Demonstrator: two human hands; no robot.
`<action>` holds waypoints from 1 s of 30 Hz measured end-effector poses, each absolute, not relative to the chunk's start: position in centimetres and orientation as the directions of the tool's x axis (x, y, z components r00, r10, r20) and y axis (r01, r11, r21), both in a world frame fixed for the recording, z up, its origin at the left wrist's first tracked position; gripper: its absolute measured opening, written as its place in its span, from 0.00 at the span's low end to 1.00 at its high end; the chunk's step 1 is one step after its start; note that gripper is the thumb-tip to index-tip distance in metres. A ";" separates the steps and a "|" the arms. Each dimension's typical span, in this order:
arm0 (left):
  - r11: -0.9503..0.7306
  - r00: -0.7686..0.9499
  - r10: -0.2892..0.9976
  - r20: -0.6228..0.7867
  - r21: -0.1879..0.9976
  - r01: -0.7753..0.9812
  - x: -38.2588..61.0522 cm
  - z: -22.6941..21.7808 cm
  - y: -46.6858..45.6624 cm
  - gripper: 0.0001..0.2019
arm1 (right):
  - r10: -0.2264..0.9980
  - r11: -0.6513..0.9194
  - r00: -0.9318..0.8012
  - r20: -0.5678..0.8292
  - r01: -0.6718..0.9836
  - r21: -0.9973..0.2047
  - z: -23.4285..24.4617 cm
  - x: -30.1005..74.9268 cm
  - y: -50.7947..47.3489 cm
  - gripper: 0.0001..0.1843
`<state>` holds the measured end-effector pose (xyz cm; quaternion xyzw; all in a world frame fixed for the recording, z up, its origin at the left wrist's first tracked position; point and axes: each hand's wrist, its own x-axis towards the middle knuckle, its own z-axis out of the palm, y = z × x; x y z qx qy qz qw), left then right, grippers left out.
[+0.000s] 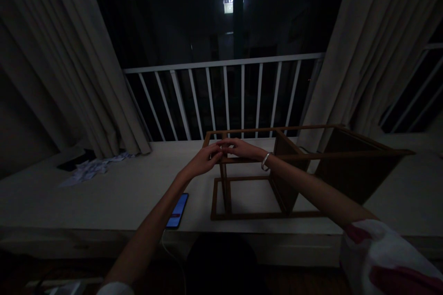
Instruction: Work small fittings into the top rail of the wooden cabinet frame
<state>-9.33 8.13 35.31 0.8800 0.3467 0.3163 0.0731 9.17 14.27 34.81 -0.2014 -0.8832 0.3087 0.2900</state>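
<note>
A brown wooden shelf frame [252,215] lies on its side on the white ledge, its shelf boards standing upright. My left hand [206,159] is at the left end of the shelf, with its fingers curled and pressed together by the upper corner. From the right, my right hand [238,148] reaches over the upper rail, and its bent fingers meet those of the left hand. Whatever small thing lies between the fingertips is too dark to make out. A silver bracelet [265,161] circles my right wrist.
A phone [177,211] with a lit screen lies near the front edge of the white ledge [138,205], a cable [169,253] trailing down from it. Crumpled papers [92,168] lie at the left. Behind stand a white railing [224,62] and curtains [104,78].
</note>
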 end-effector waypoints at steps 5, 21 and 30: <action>-0.720 0.546 0.694 0.469 0.437 0.539 -9.4 35.6 8.0 0.13 | 0.554 0.725 -0.748 0.367 0.216 -0.653 34.7 9.2 14.3 0.22; -0.506 0.395 0.848 0.353 0.762 0.404 -9.5 35.5 8.7 0.17 | 0.638 0.696 -0.635 0.435 0.233 -0.679 34.6 8.9 14.6 0.20; -0.431 0.414 0.867 0.276 0.833 0.347 -9.5 35.4 9.1 0.15 | 0.732 0.629 -0.524 0.434 0.278 -0.726 34.5 8.7 14.6 0.21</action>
